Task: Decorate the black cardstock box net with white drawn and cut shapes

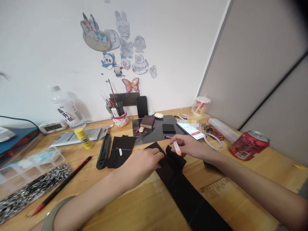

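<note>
**Wooden desk (134, 205) under a white wall (180, 48)**

In the head view, cartoon cutouts (126, 48) cover part of the wall beyond the fingers. The left hand (141, 163) rests on the far end of a long black strip (186, 192), its fingers bent and close together — whether they grip it, I cannot tell. The strip runs nearward from them. The right hand's (189, 146) thumb and fingers close on a small white-and-orange stick (177, 148), just over a smaller black piece (176, 162). Left of the left fingers lie black sheets (115, 160) and a green utility knife (104, 152); beyond the right fingers — a lit smartphone (192, 130).
</note>
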Motion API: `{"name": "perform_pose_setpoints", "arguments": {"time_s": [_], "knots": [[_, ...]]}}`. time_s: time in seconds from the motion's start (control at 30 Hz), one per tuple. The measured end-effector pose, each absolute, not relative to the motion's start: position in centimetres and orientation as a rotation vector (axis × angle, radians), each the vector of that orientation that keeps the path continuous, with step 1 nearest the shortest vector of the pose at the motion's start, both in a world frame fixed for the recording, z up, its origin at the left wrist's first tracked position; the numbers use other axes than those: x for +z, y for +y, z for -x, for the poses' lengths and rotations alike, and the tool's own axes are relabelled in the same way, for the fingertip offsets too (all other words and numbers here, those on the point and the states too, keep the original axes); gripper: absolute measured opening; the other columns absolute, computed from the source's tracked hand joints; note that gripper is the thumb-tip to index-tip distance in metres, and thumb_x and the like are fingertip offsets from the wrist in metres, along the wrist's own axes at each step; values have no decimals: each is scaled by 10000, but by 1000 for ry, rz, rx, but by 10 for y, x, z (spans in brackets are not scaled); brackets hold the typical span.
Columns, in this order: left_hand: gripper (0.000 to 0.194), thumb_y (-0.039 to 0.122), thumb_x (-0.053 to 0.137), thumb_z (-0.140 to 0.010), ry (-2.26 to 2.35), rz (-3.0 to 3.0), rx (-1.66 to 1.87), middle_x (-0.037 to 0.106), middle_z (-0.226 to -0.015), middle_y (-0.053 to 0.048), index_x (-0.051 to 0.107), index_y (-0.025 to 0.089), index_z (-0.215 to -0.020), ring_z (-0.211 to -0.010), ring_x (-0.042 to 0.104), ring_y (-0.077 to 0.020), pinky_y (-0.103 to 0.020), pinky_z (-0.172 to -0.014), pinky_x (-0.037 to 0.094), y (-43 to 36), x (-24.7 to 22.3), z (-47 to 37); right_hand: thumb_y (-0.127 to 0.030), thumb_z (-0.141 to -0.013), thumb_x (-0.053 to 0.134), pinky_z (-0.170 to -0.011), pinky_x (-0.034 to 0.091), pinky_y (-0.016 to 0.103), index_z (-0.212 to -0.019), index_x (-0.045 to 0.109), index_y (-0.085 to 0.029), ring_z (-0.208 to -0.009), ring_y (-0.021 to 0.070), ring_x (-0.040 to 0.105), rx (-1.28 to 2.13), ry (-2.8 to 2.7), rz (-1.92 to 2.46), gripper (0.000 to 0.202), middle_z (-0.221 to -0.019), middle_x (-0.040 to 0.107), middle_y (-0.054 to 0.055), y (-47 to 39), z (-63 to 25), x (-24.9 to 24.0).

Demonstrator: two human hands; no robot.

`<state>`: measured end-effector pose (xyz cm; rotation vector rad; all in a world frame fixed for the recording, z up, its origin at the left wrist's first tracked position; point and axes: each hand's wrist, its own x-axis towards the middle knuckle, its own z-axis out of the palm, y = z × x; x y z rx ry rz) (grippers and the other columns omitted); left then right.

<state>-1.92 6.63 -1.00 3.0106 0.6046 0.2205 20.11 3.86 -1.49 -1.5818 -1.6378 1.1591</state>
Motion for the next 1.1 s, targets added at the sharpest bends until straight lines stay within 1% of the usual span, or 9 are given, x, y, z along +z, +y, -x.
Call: {"name": "perform_pose_setpoints", "arguments": {"time_s": [0.13, 0.33, 0.5, 0.6, 0.77, 0.87, 0.97, 1.03, 1.1], "knots": [[291, 146, 467, -847, 520, -2917, 262, 591, -1054, -44, 521, 180, -1131, -923, 593, -180, -282, -740, 484, 71, -15, 20, -329, -709, 636, -493, 426, 223, -863, 549, -199, -554, 106, 526, 1167, -1648, 1576, 219, -636, 572, -38, 41, -198, -15], [419, 41, 318, -809, 682, -2722, 398, 560, -1170, -12, 538, 209, -1123, -1030, 551, -148, -288, -889, 440, 80, -16, 22, -328, -730, 602, -489, 398, 215, -884, 529, -198, -564, 101, 526, 1103, -1651, 1566, 214, -668, 583, -36, 39, -206, -16], [513, 75, 384, -776, 888, -2577, 438, 357, -1377, -165, 373, 91, -1288, -1248, 370, -261, -438, -1014, 330, 93, -33, 23, -299, -743, 585, -478, 400, 216, -884, 526, -189, -595, 121, 554, 1024, -1651, 1603, 188, -674, 600, -19, 33, -214, -18], [565, 58, 380, -759, 933, -2442, 430, 316, -1392, -213, 301, 21, -1317, -1291, 300, -270, -454, -1044, 283, 98, -42, 20, -276, -751, 574, -552, 449, 259, -902, 529, -197, -665, 154, 595, 917, -1649, 1609, 176, -709, 623, -4, 31, -215, -21], [589, 7, 312, -736, 928, -2194, 510, 365, -1376, -172, 300, 47, -1324, -1274, 342, -233, -448, -1037, 312, 102, -50, 18, -263, -826, 493, -860, 424, 377, -1017, 488, -243, -984, 216, 574, 581, -1568, 1614, 192, -1051, 610, 53, 4, -216, -18], [633, -21, 318, -694, 865, -2033, 557, 427, -1350, -100, 367, 129, -1306, -1247, 387, -215, -425, -1014, 356, 108, -59, 17, -260, -877, 416, -882, 437, 379, -1044, 538, -262, -1036, 241, 569, 255, -1579, 1649, 207, -1053, 639, 53, -38, -219, -21], [671, -48, 335, -645, 822, -1848, 597, 509, -1281, -68, 424, 174, -1272, -1182, 465, -199, -375, -985, 395, 116, -70, 13, -246, -886, 384, -718, 548, 325, -952, 604, -270, -827, 222, 674, 267, -1846, 1542, 230, -884, 712, 40, -83, -217, -36], [647, -54, 337, -656, 828, -1718, 640, 512, -1274, -82, 435, 165, -1257, -1147, 497, -196, -362, -975, 400, 120, -75, 9, -242, -878, 405, -796, 543, 319, -960, 613, -296, -896, 216, 672, 329, -2068, 1411, 230, -972, 719, 21, -105, -210, -50], [559, -32, 345, -727, 853, -1596, 692, 482, -1295, -109, 430, 149, -1249, -1125, 510, -192, -363, -974, 395, 121, -77, 3, -218, -825, 521, -825, 529, 266, -863, 620, -292, -981, 199, 639, 382, -2195, 1348, 130, -1101, 673, -10, -116, -201, -60]]}}
